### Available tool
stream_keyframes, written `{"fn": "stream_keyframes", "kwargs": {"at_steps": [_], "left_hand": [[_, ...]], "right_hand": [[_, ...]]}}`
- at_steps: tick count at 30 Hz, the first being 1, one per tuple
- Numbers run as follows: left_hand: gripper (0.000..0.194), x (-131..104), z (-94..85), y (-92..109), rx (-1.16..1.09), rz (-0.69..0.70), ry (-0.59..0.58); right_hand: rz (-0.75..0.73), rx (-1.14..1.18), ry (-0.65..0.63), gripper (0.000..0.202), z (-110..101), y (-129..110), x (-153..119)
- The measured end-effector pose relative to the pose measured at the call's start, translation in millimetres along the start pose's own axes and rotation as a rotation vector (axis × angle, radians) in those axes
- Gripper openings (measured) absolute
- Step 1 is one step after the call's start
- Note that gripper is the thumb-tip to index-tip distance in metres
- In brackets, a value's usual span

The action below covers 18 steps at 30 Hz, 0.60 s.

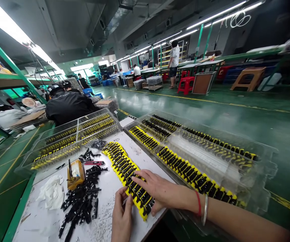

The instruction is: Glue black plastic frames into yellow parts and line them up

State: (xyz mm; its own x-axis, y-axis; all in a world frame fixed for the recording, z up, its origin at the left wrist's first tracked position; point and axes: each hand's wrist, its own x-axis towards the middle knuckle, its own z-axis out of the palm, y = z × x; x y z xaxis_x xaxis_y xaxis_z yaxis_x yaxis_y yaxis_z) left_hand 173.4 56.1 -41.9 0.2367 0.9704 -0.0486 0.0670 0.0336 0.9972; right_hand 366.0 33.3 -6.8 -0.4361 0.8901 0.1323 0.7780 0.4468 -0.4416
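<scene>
A long row of yellow-and-black plastic parts (pixel 121 160), packed side by side, runs diagonally across the white worktop. My left hand (pixel 122 213) is at the row's left edge near its front end, thumb and index fingertip drawn close together on a yellow edge. Over the same row lies my right hand (pixel 157 190), fingers stretched across the top and thumb down at the right side; its palm side is hidden. Left of the row is a heap of loose black plastic pieces (pixel 84 198). A red-handled cutter (pixel 94 163) lies beyond that heap.
A clear tray (pixel 251 143) with rows of similar parts stands on the right, another tray (pixel 77 129) at back left. A small yellow-brown box (pixel 75 183) and crumpled white cloth (pixel 51 193) lie left. A person in black (pixel 69 104) sits beyond; others are farther off.
</scene>
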Motion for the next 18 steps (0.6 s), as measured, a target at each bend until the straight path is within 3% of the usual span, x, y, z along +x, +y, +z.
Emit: {"fn": "stream_keyframes", "kwargs": {"at_steps": [10, 18], "left_hand": [[0.041, 6, -17.5, 6, 0.275, 0.037, -0.116], [0.053, 15, -20.9, -1, 0.202, -0.075, -0.184]], "right_hand": [[-0.076, -0.093, -0.021, 0.124, -7, 3, 2], [-0.203, -0.184, -0.057, 0.1, -19, -1, 10]]}}
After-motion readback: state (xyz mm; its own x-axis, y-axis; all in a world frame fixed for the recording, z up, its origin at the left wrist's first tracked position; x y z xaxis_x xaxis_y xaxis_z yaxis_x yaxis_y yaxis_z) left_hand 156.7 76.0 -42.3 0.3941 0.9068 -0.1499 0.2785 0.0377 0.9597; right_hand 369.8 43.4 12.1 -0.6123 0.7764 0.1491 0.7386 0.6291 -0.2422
